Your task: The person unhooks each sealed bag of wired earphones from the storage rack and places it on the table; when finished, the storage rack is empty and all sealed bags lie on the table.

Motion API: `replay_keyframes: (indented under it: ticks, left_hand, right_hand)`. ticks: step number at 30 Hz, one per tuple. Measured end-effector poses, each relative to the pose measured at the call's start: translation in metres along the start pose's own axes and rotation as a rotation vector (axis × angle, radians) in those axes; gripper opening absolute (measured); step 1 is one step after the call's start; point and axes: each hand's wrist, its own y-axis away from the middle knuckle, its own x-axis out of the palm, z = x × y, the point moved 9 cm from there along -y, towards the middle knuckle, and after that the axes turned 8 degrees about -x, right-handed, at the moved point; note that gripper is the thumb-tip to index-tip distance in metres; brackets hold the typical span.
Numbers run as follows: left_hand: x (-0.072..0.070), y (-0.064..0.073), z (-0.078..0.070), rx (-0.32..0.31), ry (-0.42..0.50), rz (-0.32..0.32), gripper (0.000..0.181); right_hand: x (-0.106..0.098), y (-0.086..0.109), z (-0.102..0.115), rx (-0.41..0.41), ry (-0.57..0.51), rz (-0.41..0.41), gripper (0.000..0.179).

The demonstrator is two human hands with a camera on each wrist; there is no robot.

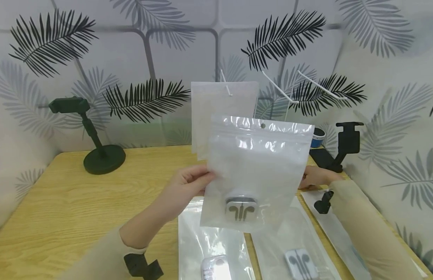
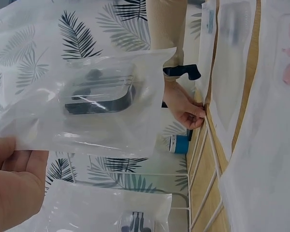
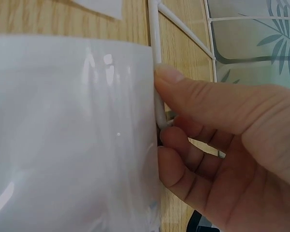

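Pouch [image 1: 260,159], pale plastic (earphone case [image 1: 241,210] low inside): raised above the surface [image 1: 132,210], long axis roughly upright, hang hole [image 1: 263,126] on the near side and left of two white prongs' [image 1: 277,87] tips. Left hand [image 1: 183,190], nearer: fingers pinching its left edge, pouch extending right from them. Right hand [image 1: 317,177], far right: fingers curled on the white rack's rod [image 3: 155,34].
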Motion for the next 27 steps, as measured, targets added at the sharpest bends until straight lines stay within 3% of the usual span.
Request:
replay_keyframes:
  ticks: [13,21,27]
  left_hand:
    - [-0.045,0.043,0.009,-0.069,-0.011,-0.058,0.018]
    - [-0.071,0.070,0.019,-0.149,-0.036,-0.140,0.013]
    - [-0.086,0.087,0.030,-0.175,-0.043,-0.123,0.017]
  right_hand:
    - [0.000,0.000,0.002,-0.021,-0.013,0.004,0.014]
    - [0.000,0.000,0.001,-0.018,-0.006,0.003,0.014]
    - [0.001,0.001,0.003,-0.033,-0.004,0.006,0.014]
